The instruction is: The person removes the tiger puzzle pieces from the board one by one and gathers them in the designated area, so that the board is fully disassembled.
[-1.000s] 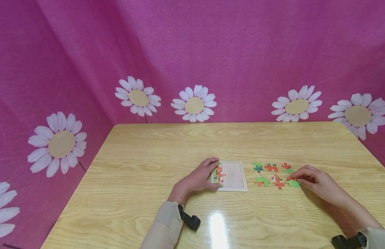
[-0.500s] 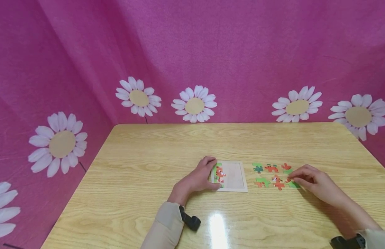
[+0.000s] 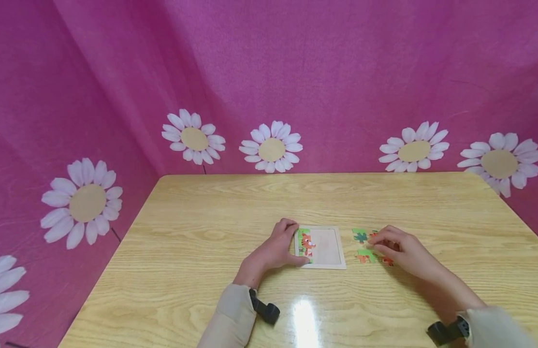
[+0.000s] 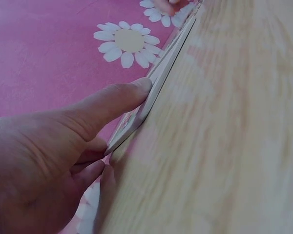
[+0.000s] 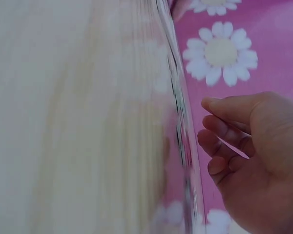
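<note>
A wooden puzzle tray lies on the table, its left strip filled with tiger-picture pieces and the rest of its base bare. My left hand holds it at the left side; the left wrist view has the thumb on the rim and fingers at the edge. Right of the tray, my right hand hovers over loose jigsaw pieces, thumb and fingers loosely bent. In the right wrist view nothing shows between those fingers. A green piece, a green-orange piece and a red piece show; others are hidden under the hand.
The wood-grain table reaches back to a pink curtain printed with large white flowers. Black wrist cameras are strapped at both cuffs, the left one close above the tabletop.
My right hand, earlier at the rightmost pieces with fingertips on one, has moved left over the middle of the loose pieces. The left hand and tray stay nearly still.
</note>
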`<state>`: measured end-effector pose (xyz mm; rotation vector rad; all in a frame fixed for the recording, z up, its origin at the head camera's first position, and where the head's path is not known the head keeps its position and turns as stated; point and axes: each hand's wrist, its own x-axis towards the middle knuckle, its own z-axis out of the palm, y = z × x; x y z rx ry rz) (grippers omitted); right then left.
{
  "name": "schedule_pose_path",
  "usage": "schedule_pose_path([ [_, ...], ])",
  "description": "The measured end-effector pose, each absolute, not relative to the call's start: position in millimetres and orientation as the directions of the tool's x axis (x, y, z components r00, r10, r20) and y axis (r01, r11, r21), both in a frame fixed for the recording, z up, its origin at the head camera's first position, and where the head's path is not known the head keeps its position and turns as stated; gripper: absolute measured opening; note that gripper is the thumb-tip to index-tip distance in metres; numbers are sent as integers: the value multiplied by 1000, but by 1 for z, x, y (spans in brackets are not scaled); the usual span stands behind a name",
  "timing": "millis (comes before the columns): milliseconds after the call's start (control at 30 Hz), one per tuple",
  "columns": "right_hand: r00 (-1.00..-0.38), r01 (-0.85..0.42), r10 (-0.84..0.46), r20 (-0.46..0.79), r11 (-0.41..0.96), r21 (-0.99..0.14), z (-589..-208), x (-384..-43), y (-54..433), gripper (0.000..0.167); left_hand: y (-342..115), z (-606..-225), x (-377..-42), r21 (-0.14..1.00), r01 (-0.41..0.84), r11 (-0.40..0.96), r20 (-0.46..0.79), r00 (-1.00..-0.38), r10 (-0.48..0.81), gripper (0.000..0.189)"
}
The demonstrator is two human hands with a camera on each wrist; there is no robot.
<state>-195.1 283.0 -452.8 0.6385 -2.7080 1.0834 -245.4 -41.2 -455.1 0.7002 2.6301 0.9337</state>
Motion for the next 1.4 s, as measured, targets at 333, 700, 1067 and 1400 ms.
schedule_pose_path([
  [333,-904,-418,-356,236,631,-654,-457,-218,234,11,-44,-458,-246,639,374,672,-63,-846,530,91],
  [700,-930,-345,-332,155,651,-676,-455,-237,192,11,-45,-460,-247,650,374,661,-51,-846,530,90],
  [1067,-937,-297,-333,103,609,-735,-458,-250,169,13,-45,-463,-248,647,395,653,-36,-839,543,89],
  [1400,-952,-233,-300,57,593,-771,-460,-255,153,10,-46,-463,-248,645,400,651,-35,-836,548,87],
])
